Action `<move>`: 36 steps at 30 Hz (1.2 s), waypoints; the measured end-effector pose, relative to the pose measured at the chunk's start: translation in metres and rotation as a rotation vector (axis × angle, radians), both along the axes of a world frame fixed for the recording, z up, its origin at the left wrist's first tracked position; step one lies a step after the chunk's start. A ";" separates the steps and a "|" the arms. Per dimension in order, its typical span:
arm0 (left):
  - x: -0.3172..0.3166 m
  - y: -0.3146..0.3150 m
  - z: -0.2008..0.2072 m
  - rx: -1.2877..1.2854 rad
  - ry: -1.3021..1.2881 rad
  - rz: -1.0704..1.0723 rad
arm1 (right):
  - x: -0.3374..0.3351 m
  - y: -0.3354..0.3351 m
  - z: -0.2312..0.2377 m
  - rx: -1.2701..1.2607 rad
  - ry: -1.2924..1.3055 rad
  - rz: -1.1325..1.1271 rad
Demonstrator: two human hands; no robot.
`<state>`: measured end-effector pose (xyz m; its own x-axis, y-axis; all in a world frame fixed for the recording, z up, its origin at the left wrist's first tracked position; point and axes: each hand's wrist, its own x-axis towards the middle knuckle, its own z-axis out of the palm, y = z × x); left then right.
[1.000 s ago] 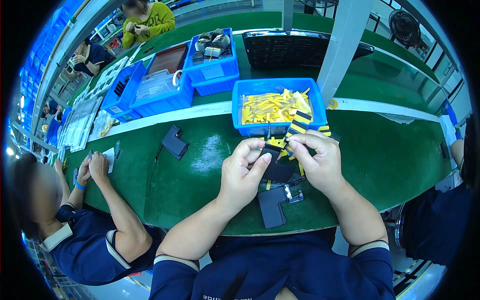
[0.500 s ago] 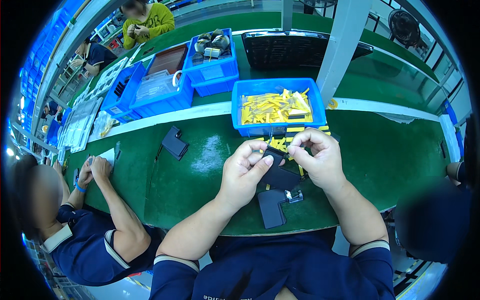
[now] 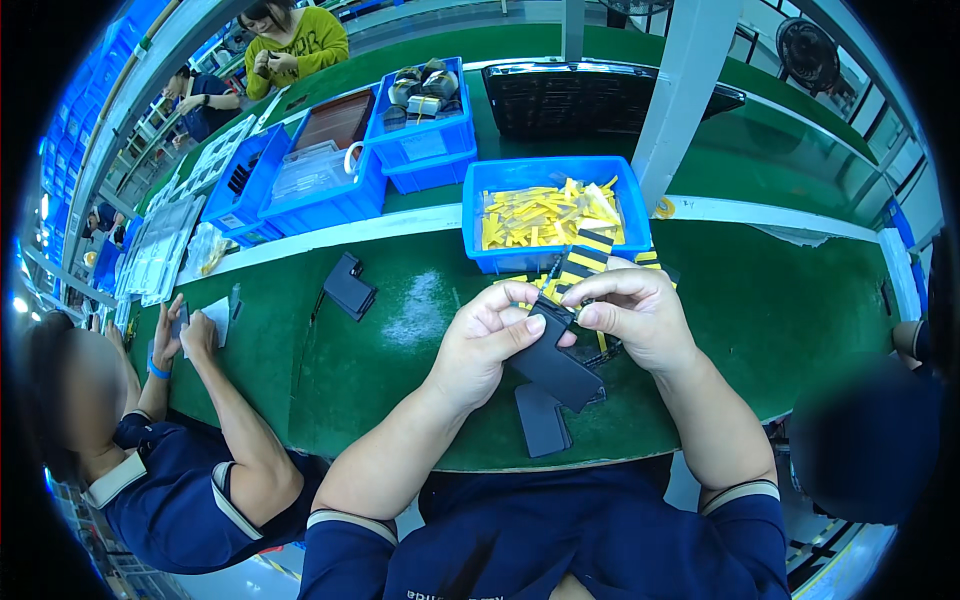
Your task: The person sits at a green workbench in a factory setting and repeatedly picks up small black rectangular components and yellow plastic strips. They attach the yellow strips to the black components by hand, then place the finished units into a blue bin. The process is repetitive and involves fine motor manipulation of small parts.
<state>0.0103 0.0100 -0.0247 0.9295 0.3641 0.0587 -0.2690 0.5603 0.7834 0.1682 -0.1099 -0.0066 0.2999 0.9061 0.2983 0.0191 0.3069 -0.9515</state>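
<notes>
Between the thumb and fingers of my left hand (image 3: pixel 482 338) is a flat black L-shaped part (image 3: pixel 556 368), its narrow end up and its wide end slanting down to the right. My right hand (image 3: pixel 640 312) is closed in a pinch beside that narrow end. A yellow-and-black striped sheet (image 3: pixel 586 258) sticks up from its fingers, over the front rim of the blue bin. What the fingertips touch on the part is partly hidden. A second black L-shaped part (image 3: pixel 541 420) lies on the green table below, partly covered by the held one.
A blue bin (image 3: pixel 556 262) of yellow strips (image 3: pixel 540 215) stands just beyond my hands. Another black part (image 3: pixel 349 287) lies to the left. Blue crates (image 3: pixel 330 195) line the back left. A grey post (image 3: pixel 690 95) rises behind the bin. A co-worker (image 3: pixel 190 480) sits close on my left.
The held black part has turned, its wide end swinging down and right over the part on the table. My right hand and the striped sheet have shifted and tilted.
</notes>
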 end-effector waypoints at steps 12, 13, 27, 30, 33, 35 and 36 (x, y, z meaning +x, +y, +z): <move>-0.002 0.039 0.002 0.451 0.083 0.406 | 0.001 0.007 -0.004 -0.056 -0.173 -0.444; -0.006 0.053 0.002 0.444 0.123 0.499 | 0.001 0.007 -0.005 -0.044 -0.125 -0.433; -0.005 0.022 0.020 1.100 0.231 0.375 | -0.015 0.006 -0.009 -0.020 -0.274 -0.215; 0.000 0.011 0.015 1.060 0.185 0.373 | -0.016 0.006 -0.010 0.032 -0.337 -0.261; 0.000 0.008 0.011 0.590 0.171 0.183 | -0.023 0.011 -0.010 0.077 -0.144 -0.310; 0.002 0.009 0.009 0.400 0.203 0.105 | -0.022 0.010 -0.008 0.121 -0.011 -0.302; 0.003 0.013 0.006 0.384 0.246 0.104 | -0.024 0.012 -0.005 0.168 0.064 -0.314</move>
